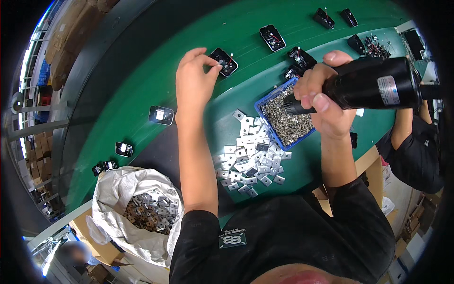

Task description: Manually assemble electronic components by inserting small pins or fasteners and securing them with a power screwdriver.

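My left hand [193, 80] reaches out over the green conveyor belt [137, 90] and pinches the near corner of a small black housing with red wires [224, 61]. My right hand [326, 97] grips a black electric screwdriver [373, 85], its tip pointing down over a blue tray of screws [283, 118]. A heap of small square metal plates [250, 156] lies on the belt between my forearms.
More black housings ride the belt: [272, 37], [324, 18], [161, 115], [124, 149]. A white sack of metal plates [142, 208] stands at lower left. Another person's sleeve and arm [416, 151] are at the right, beside cardboard boxes.
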Demonstrator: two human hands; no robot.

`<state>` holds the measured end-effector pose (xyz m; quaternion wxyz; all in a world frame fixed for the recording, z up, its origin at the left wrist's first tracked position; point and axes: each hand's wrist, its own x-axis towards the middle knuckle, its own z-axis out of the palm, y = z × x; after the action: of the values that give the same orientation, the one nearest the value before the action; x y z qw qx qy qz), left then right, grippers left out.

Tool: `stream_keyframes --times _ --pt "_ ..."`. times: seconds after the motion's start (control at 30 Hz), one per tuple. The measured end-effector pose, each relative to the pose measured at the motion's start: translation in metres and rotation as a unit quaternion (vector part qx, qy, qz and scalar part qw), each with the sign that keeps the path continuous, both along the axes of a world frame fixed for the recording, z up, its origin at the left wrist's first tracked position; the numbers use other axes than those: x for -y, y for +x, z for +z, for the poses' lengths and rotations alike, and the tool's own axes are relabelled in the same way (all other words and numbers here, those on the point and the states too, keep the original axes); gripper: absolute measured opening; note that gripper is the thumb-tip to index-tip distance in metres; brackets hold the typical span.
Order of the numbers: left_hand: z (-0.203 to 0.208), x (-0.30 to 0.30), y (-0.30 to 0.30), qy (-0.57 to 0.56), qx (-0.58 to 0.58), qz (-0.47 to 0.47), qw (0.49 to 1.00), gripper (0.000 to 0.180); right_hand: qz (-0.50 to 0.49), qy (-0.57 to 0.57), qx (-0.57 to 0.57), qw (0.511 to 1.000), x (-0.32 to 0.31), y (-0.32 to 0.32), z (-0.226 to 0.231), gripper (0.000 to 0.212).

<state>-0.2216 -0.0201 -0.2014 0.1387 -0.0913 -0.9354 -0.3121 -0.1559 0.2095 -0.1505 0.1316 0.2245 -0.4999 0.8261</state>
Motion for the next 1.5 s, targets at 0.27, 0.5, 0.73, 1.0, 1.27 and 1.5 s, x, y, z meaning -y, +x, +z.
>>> stream_keyframes --times 0.27,0.5,0.73,1.0,1.27,1.5 --pt "-0.022 -0.002 -0.01 0.027 0.014 0.034 0.999 0.011 0.016 -0.016 -0.01 1.0 0.001 -0.004 -0.002 0.055" --pt "-0.023 -0.004 -0.018 0.021 0.084 0.062 0.994 0.024 0.018 0.009 -0.005 1.0 -0.002 -0.004 -0.004 0.055" --pt "-0.005 0.004 0.003 -0.067 0.033 0.008 0.997 0.029 0.025 -0.025 0.006 0.999 0.002 0.0 -0.002 0.056" --pt "0.031 -0.002 0.107 0.029 0.053 0.061 0.996 0.03 0.05 -0.014 -0.003 0.999 -0.002 0.0 -0.005 0.06" --pt "-0.003 0.01 0.14 0.075 0.116 0.087 0.987 0.031 0.094 -0.013 -0.017 0.995 0.002 0.003 -0.009 0.059" --pt "-0.016 0.014 0.136 0.136 0.137 0.051 0.98 0.029 0.098 -0.011 -0.008 0.995 0.001 0.005 -0.009 0.058"
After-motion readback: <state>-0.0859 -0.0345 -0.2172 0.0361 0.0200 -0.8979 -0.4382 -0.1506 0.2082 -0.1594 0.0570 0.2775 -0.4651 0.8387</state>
